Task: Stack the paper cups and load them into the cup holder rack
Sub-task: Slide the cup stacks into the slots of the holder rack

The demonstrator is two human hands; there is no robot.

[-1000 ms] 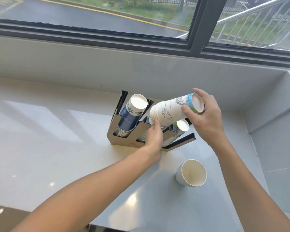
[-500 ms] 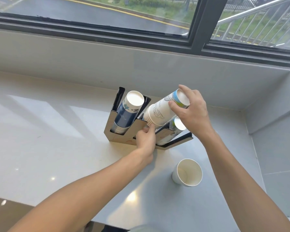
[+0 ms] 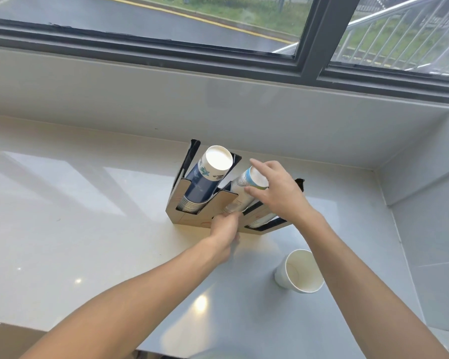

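Now right hand (image 3: pixel 280 195) grips white cup stack (image 3: pixel 241 189), blue-banded, seemingly in rack (image 3: pixel 192 218).

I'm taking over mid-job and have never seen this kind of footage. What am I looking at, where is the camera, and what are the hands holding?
No machine here: a person's two bare hands, filmed by one camera on their head, looking down at a white counter under a window. The cup holder rack stands on it. Its left slot holds a blue cup stack. The right hand grips the top of a white cup stack in the middle slot, while the left hand is at the rack's front by that stack's base. The right slot is mostly hidden. One loose paper cup stands apart, open end up.
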